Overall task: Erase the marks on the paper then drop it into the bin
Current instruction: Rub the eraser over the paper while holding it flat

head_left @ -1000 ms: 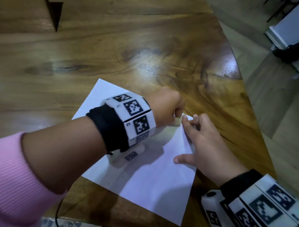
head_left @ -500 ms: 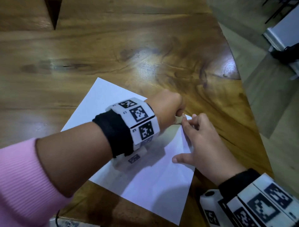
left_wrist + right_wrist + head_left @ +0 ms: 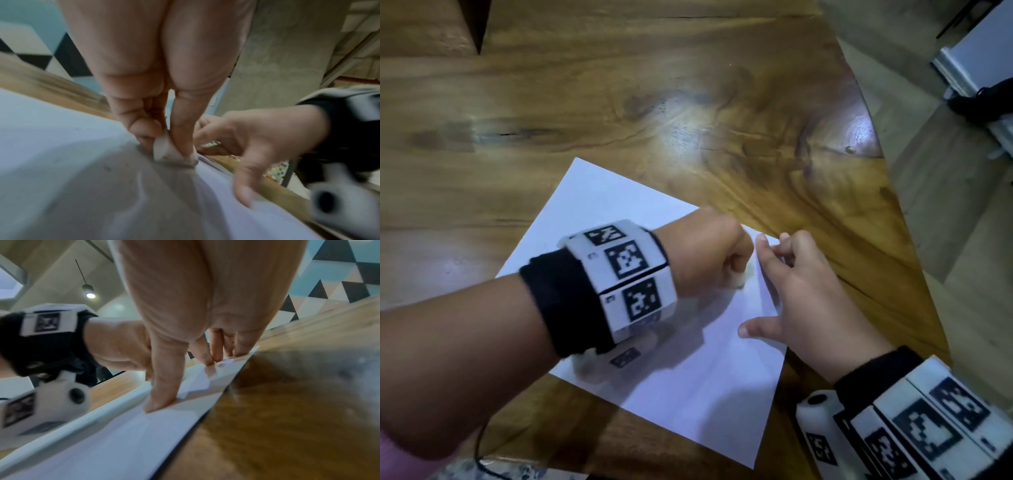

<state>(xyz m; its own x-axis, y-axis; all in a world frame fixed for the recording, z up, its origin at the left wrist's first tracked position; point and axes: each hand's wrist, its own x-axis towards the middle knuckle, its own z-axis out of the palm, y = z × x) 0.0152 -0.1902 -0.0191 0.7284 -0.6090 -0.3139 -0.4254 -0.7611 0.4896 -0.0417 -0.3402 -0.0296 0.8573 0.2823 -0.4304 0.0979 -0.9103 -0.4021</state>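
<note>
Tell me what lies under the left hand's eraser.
The white eraser, pinched by the left hand, presses on the paper. The wooden table lies beneath. Any marks under the eraser are hidden.

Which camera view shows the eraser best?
The left wrist view: the eraser sits mid-frame, pinched in the left hand, its tip on the paper. The head view shows only a pale blurred bit under the fist. In the right wrist view the eraser cannot be seen.
</note>
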